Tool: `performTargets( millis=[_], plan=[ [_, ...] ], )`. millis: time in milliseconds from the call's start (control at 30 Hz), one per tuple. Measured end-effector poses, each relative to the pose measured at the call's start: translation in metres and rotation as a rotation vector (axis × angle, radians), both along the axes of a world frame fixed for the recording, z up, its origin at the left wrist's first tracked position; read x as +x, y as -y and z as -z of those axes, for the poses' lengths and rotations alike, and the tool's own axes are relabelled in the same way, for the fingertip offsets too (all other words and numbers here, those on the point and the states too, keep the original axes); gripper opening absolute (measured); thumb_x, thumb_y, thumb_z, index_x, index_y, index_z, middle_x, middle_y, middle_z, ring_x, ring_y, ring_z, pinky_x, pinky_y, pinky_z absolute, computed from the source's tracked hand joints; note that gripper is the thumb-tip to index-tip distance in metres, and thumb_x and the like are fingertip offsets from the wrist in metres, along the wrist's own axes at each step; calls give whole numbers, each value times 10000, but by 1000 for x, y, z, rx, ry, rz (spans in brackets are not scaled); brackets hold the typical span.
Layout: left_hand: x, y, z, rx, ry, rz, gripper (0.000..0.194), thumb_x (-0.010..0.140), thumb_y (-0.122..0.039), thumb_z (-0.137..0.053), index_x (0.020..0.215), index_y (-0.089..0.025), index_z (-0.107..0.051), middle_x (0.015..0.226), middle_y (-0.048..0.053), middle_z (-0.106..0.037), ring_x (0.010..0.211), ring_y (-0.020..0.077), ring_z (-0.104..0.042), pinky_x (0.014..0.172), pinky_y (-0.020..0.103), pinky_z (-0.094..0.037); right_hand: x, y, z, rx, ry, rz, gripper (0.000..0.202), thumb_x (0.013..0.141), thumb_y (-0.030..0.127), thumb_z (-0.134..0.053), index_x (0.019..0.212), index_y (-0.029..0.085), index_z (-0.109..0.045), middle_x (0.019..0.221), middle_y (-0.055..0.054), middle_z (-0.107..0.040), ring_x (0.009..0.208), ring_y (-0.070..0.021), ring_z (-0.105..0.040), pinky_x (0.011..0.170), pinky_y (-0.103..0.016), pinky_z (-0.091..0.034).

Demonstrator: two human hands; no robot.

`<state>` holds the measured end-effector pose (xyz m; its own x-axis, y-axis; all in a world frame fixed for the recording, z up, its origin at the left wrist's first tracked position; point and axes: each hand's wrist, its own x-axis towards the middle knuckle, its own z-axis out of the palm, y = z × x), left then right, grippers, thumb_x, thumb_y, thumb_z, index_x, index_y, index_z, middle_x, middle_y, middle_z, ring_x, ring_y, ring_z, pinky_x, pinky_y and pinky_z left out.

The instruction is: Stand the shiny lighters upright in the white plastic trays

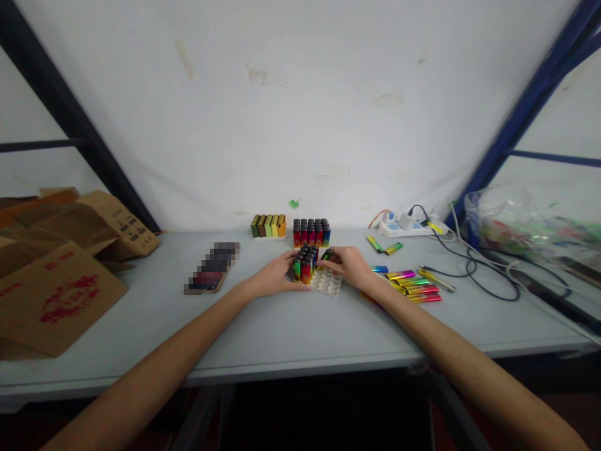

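A clear plastic tray point(330, 285) with round sockets lies on the table in front of me. Upright lighters point(305, 266) with black tops fill its left part, while the sockets on the right show bare. My left hand point(275, 276) curls around the tray's left end, thumb along the near side and fingers behind the lighters. Over the right part of the tray, my right hand point(351, 265) pinches a dark-topped lighter point(327, 254); its lower end is hard to make out.
Behind stand a full block of red and blue lighters point(311, 233) and one of yellow-green lighters point(268, 226). Loose shiny lighters point(420, 288) lie right. A power strip point(410, 225) and cables point(469, 269) are at the back right, a phone point(213, 268) and cardboard boxes point(70, 294) left.
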<state>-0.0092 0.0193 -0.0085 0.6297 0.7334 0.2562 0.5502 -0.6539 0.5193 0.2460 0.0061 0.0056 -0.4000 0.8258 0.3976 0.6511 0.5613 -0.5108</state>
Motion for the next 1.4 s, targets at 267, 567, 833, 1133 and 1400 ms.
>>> performTargets(
  millis=[267, 567, 833, 1133, 1400],
  plan=[
    [1, -1, 1, 17, -1, 13, 811, 710, -614, -836, 1356, -174, -619, 1446, 127, -572, 1311, 353, -558, 1194, 452, -403, 0, -3, 1, -30, 148, -25, 318, 947, 400, -673, 736, 164, -639, 666, -41, -642, 549, -134, -478, 557, -261, -317],
    [2, 0, 0, 20, -23, 9, 782, 717, -628, -823, 1328, -178, -636, 1434, 119, -581, 1315, 357, -555, 1199, 445, -398, 1, -11, 6, -62, 259, 4, 270, 940, 361, -697, 779, 144, -691, 692, -51, -664, 554, -127, -453, 566, -265, -299],
    [1, -1, -1, 14, -19, 22, 809, 724, -626, -820, 1370, -182, -621, 1476, 122, -549, 1339, 357, -536, 1217, 452, -377, 21, -2, -15, 60, 290, -129, 309, 991, 434, -618, 968, 145, -726, 856, -84, -695, 717, -171, -581, 701, -274, -412],
    [1, -1, -2, 14, -51, 24, 805, 734, -659, -795, 1340, -153, -637, 1467, 148, -542, 1355, 357, -515, 1234, 448, -350, 112, -23, -31, 73, 378, 268, 189, 933, 267, -651, 1003, 125, -755, 913, -141, -744, 779, -232, -658, 737, -329, -461],
    [0, -3, 1, 23, -71, 4, 874, 734, -667, -794, 1397, -140, -581, 1462, 157, -539, 1349, 355, -522, 1229, 456, -359, 126, -19, -28, -334, 409, 101, 234, 786, 367, -794, 943, 194, -806, 953, -90, -783, 821, -232, -696, 706, -293, -496]
  ],
)
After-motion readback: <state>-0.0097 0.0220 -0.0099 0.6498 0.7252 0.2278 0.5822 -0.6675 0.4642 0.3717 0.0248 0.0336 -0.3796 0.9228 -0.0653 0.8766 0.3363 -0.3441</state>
